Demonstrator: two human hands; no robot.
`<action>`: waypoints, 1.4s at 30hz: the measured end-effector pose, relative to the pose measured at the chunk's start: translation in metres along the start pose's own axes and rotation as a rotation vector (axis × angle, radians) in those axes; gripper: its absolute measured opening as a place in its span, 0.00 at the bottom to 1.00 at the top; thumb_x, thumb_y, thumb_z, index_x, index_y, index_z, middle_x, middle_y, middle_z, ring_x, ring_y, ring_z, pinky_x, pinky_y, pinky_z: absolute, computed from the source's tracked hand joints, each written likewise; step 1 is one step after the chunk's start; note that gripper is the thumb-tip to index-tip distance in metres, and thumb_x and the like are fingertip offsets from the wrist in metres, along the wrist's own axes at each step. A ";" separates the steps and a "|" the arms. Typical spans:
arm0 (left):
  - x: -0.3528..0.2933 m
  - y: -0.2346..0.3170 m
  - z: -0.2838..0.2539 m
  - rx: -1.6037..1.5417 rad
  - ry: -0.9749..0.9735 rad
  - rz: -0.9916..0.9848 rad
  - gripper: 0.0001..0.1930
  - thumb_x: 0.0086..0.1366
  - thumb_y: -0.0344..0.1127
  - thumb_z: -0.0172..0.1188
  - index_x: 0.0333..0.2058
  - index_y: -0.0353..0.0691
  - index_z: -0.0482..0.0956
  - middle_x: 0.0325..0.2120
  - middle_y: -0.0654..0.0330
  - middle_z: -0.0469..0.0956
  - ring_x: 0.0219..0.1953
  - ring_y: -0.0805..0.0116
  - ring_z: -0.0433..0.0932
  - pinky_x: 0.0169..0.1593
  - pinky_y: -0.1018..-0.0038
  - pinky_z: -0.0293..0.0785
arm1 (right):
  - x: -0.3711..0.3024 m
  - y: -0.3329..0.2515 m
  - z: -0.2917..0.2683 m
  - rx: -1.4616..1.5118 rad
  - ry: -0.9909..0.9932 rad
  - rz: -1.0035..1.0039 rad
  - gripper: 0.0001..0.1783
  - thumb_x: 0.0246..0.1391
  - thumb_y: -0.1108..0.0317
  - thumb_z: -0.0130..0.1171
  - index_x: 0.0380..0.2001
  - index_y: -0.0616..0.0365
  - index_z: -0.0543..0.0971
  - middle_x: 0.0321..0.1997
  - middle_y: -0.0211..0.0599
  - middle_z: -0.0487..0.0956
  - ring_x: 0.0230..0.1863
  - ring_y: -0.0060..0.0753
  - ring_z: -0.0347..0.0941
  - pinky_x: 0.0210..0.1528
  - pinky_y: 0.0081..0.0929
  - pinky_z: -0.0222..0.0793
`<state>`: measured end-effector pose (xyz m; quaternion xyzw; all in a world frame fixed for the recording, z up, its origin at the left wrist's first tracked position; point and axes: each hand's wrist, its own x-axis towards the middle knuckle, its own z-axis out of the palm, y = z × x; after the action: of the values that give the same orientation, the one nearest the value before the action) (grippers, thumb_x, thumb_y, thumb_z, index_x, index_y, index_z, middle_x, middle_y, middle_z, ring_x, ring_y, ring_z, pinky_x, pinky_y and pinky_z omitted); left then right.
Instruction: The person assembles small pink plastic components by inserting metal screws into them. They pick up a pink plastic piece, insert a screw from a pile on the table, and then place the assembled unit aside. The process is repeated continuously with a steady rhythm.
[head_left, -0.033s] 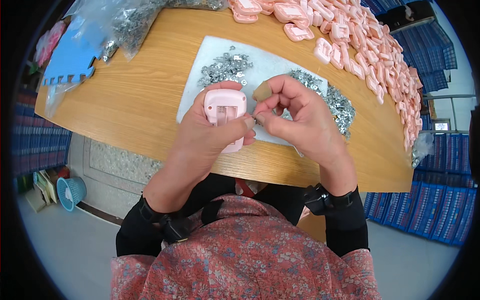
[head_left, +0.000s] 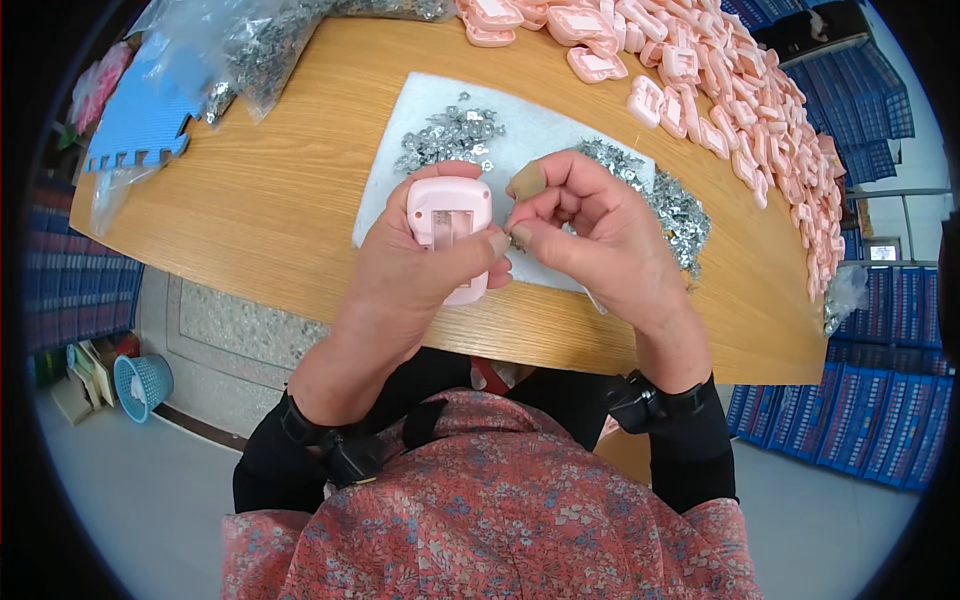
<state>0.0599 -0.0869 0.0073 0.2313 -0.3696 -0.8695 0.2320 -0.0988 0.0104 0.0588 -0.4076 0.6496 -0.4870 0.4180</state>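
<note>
My left hand (head_left: 420, 250) is closed round a pale pink plastic casing (head_left: 463, 195), its thumb lying across the front. An open rectangular battery compartment (head_left: 452, 226) shows in the casing, with small round holes near its upper corners. Just to the right of it, my right hand (head_left: 605, 225) pinches with thumb and fingertip; whatever is between them is too small to make out. A tan finger cover (head_left: 527, 181) sits on one of its fingertips. Beneath both hands lies a white foam sheet (head_left: 425, 100), bearing a heap of small metal contact pieces (head_left: 452, 137).
More metal pieces (head_left: 683, 222) are piled at the sheet's right edge. Many pink casings (head_left: 720, 100) cover the table's far right side. At the far left are a plastic bag of metal parts (head_left: 265, 60) and a blue foam mat (head_left: 145, 105). A blue basket (head_left: 142, 387) stands on the floor.
Almost nothing differs. The casing is tilted very slightly in my left hand, and my right hand's fingers have shifted a little.
</note>
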 end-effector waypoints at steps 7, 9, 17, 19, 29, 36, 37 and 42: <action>0.006 -0.006 0.011 -0.092 0.080 0.087 0.25 0.59 0.22 0.65 0.54 0.40 0.67 0.38 0.60 0.75 0.34 0.70 0.81 0.36 0.74 0.81 | -0.012 0.020 0.013 0.232 0.202 -0.076 0.13 0.58 0.77 0.61 0.47 0.62 0.74 0.40 0.32 0.79 0.38 0.16 0.74 0.42 0.15 0.70; 0.007 -0.009 0.011 -0.090 0.049 0.094 0.25 0.59 0.22 0.65 0.54 0.40 0.67 0.38 0.60 0.75 0.35 0.70 0.80 0.37 0.74 0.81 | -0.015 0.022 0.018 0.267 0.207 -0.107 0.14 0.57 0.77 0.61 0.47 0.62 0.74 0.41 0.32 0.78 0.37 0.16 0.74 0.42 0.16 0.70; 0.008 -0.006 0.012 0.180 0.052 0.175 0.28 0.58 0.22 0.65 0.57 0.41 0.68 0.36 0.61 0.77 0.35 0.73 0.79 0.40 0.73 0.80 | -0.018 0.015 0.003 -0.386 0.179 -0.266 0.14 0.52 0.78 0.62 0.43 0.60 0.75 0.33 0.30 0.79 0.36 0.19 0.76 0.41 0.20 0.71; 0.007 -0.006 0.011 0.240 0.049 0.203 0.29 0.57 0.21 0.65 0.57 0.40 0.68 0.36 0.61 0.77 0.35 0.73 0.79 0.40 0.73 0.81 | -0.019 0.004 0.006 -0.536 0.161 -0.269 0.14 0.52 0.77 0.62 0.43 0.60 0.75 0.31 0.30 0.79 0.37 0.19 0.76 0.41 0.20 0.71; 0.004 -0.003 0.015 -0.108 -0.041 -0.014 0.26 0.68 0.32 0.55 0.63 0.43 0.62 0.38 0.59 0.76 0.40 0.67 0.80 0.42 0.63 0.83 | -0.023 0.025 0.014 0.357 0.266 -0.072 0.16 0.57 0.78 0.59 0.49 0.62 0.71 0.36 0.29 0.80 0.37 0.17 0.76 0.44 0.18 0.70; -0.001 -0.002 0.008 -0.120 -0.191 -0.217 0.27 0.76 0.50 0.35 0.68 0.44 0.57 0.42 0.56 0.75 0.41 0.67 0.78 0.43 0.61 0.82 | -0.023 0.001 0.004 -0.281 0.237 -0.221 0.11 0.55 0.76 0.62 0.41 0.63 0.75 0.32 0.36 0.81 0.35 0.23 0.79 0.41 0.22 0.73; -0.001 -0.002 0.009 -0.102 -0.195 -0.230 0.27 0.77 0.50 0.35 0.68 0.43 0.56 0.42 0.56 0.76 0.40 0.66 0.78 0.43 0.59 0.82 | -0.024 -0.002 0.003 -0.392 0.226 -0.225 0.10 0.55 0.76 0.63 0.40 0.62 0.75 0.32 0.37 0.81 0.34 0.25 0.80 0.40 0.23 0.74; -0.004 -0.003 0.016 -0.014 -0.198 -0.292 0.28 0.77 0.49 0.34 0.69 0.41 0.55 0.42 0.57 0.76 0.39 0.65 0.79 0.43 0.57 0.83 | -0.026 -0.008 0.002 -0.673 0.193 -0.309 0.11 0.51 0.76 0.63 0.39 0.61 0.75 0.29 0.41 0.79 0.33 0.40 0.78 0.37 0.33 0.74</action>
<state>0.0528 -0.0738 0.0159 0.1944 -0.3471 -0.9150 0.0674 -0.0878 0.0328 0.0705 -0.5677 0.7403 -0.3398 0.1193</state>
